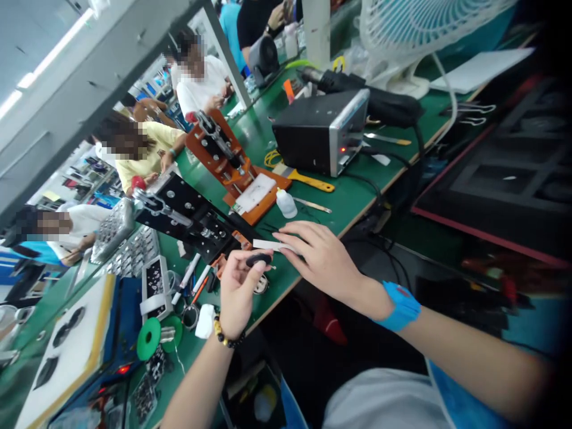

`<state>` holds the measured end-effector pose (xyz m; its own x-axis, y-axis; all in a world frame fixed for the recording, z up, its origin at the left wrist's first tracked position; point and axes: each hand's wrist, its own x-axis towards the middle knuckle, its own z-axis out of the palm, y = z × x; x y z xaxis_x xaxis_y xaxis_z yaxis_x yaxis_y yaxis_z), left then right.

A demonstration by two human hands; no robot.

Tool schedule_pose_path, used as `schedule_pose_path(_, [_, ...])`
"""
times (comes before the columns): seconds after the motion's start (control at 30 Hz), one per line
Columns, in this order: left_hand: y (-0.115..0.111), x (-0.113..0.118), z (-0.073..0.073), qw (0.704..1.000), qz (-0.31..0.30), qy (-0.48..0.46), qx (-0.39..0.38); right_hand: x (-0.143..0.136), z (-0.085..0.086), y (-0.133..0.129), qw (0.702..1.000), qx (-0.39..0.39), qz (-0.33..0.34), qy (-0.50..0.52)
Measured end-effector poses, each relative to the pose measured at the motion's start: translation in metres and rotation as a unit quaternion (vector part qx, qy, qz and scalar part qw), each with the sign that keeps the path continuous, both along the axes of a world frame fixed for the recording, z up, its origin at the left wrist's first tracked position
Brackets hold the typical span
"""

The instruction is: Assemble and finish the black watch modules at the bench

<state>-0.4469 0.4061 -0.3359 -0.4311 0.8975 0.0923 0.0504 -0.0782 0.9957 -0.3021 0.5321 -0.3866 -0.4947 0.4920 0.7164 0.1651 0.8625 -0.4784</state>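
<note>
Between the thumb and fingers of my left hand [239, 289] is a small dark round part [258, 259]. My right hand [328, 262] pinches a flat white strip [267, 245] whose free end points left, just above the dark part. Whether the strip touches that part I cannot tell. Behind my hands stands a black toggle-clamp press [183, 208], with an orange toggle-clamp press [227, 158] further back. A white squeeze bottle [286, 204] is beyond my right fingers. Below my left hand, a small round metallic item [260, 285] is partly hidden.
A black control box [308, 131] with a red light, a yellow-handled brush [313, 180] and a white fan [429, 30] stand on the green bench [290, 286]. To the left are a green solder spool [149, 338], pens [199, 283] and a foam-topped blue box [67, 357]. Several people work opposite.
</note>
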Motion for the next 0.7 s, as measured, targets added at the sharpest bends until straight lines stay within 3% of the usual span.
schedule_pose_path(0.2, [-0.002,0.002,0.001,0.999,0.02,0.033,0.01,0.007,0.019,-0.02,0.97,-0.174,0.13,0.105])
schedule_pose_path(0.33, [-0.002,0.004,0.0,0.998,0.037,0.048,0.008,-0.002,0.029,-0.028,0.96,-0.192,0.178,0.102])
schedule_pose_path(0.47, [-0.003,0.002,-0.004,0.997,0.038,0.067,0.027,-0.012,0.035,-0.033,0.961,-0.184,0.17,0.117])
schedule_pose_path(0.7, [-0.004,0.001,-0.003,0.993,0.024,0.114,0.015,-0.014,0.031,-0.032,0.945,-0.214,0.192,0.155])
